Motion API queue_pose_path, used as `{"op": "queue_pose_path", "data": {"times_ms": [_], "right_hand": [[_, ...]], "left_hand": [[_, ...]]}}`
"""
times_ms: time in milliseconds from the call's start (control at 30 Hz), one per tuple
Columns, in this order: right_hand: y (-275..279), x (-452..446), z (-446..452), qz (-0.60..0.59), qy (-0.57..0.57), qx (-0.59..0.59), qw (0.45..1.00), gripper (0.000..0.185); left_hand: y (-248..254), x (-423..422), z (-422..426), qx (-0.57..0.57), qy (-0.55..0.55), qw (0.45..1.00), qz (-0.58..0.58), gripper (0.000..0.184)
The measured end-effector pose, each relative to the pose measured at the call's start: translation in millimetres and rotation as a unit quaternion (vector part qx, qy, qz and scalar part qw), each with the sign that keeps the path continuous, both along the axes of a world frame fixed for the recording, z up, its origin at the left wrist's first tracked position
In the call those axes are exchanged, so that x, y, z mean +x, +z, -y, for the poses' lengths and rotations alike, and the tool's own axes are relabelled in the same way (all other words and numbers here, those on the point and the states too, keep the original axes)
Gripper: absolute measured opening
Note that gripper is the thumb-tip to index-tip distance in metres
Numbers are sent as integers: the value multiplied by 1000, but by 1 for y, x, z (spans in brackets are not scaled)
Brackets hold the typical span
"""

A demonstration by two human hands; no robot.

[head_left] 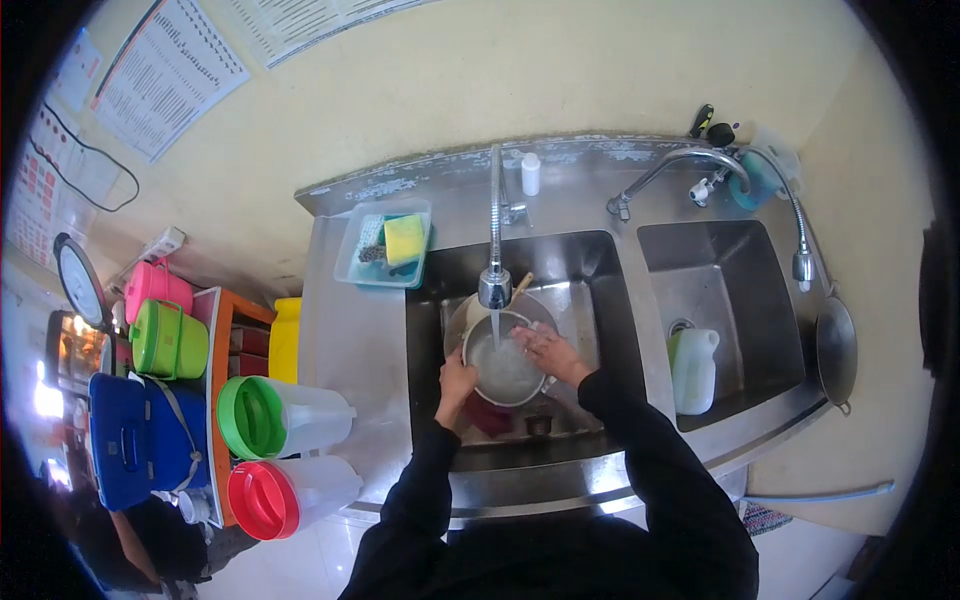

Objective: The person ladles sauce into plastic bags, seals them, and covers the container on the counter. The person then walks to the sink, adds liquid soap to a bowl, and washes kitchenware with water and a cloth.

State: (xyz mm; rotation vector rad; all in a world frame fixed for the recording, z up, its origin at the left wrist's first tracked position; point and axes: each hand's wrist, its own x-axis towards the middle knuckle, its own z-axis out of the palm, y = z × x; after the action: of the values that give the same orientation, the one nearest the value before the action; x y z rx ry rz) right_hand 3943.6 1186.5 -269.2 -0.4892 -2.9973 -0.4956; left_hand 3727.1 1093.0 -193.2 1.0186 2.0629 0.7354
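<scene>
A round metal pot with water in it sits in the left sink basin. Water runs into it from the faucet spout above. My left hand grips the pot's left side at the rim. On the other side, my right hand reaches over the rim with fingers stretched into the pot, touching its inside or the water. Behind the pot, partly hidden, lies another pale round vessel with a wooden handle. A dark red item and a small brown one are below it in the basin.
A plastic tub holds a yellow sponge and a scrubber. A white bottle stands behind the faucet. In the right basin is a jug. Pitchers with green and red lids stand left.
</scene>
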Motion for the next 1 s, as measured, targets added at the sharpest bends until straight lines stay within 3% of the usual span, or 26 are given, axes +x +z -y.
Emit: {"op": "queue_pose_path", "data": {"times_ms": [33, 100, 133, 200, 300, 400, 500, 533, 600, 633, 667, 700, 733, 767, 800, 833, 900, 933, 1000], "right_hand": [[-14, -4, 2, -3, -16, 23, 1000, 58], [-45, -9, 28, -1, -83, -124, 989, 56], [-24, -15, 36, 62, -120, -281, 950, 56], [59, -31, 61, 178, -184, -564, 785, 55], [28, 7, 57, -28, 16, -393, 919, 50], [-10, 24, 19, -148, 114, -227, 956, 43], [18, 36, 5, -110, 120, -275, 948, 37], [33, 37, 9, -102, 65, -331, 936, 35], [71, 34, 23, -89, -49, -438, 893, 32], [88, 30, 27, -119, -107, -516, 842, 33], [104, 26, 28, -148, -165, -585, 780, 34], [113, 25, 26, -177, -220, -647, 709, 35], [110, 28, 28, -265, -218, -650, 678, 36], [103, 31, 33, -351, -212, -648, 642, 38], [95, 33, 36, -433, -204, -640, 601, 40], [87, 39, 36, -477, -232, -661, 530, 40], [73, 54, 36, -553, -283, -689, 373, 42], [85, 62, 38, -605, -249, -703, 277, 40], [81, 83, 43, -656, -211, -707, 157, 39]], "left_hand": [[-2, 2, 0, 0, 19, 1000, -7, 55], [-7, 10, -11, 8, 52, 998, -17, 55], [-15, 15, -13, 32, 68, 997, -31, 52], [-19, 12, -17, -14, 56, 998, -37, 49], [-31, -9, -11, -20, 5, 1000, 8, 46], [-30, -24, -22, -17, -74, 996, 47, 42], [-26, -29, -28, 7, 69, 943, 326, 40], [-6, -18, -29, 16, 184, 871, 455, 31], [-47, -15, -23, 79, 260, 802, 532, 24], [-63, -12, -20, 110, 295, 761, 567, 20], [-45, 0, -14, 73, 337, 700, 625, 13], [-60, 3, -12, 59, 325, 736, 591, 14], [-94, 3, -8, 45, 312, 770, 555, 15], [-92, 9, -8, 32, 299, 801, 517, 17], [-90, 13, -9, -7, 353, 736, 578, 20], [-108, 13, -4, 46, 249, 848, 466, 20], [-75, 24, 11, 112, 11, 973, 203, 21], [-51, 31, 19, 148, -89, 983, 53, 22], [-19, 41, 17, 204, -145, 967, -53, 23]]}}
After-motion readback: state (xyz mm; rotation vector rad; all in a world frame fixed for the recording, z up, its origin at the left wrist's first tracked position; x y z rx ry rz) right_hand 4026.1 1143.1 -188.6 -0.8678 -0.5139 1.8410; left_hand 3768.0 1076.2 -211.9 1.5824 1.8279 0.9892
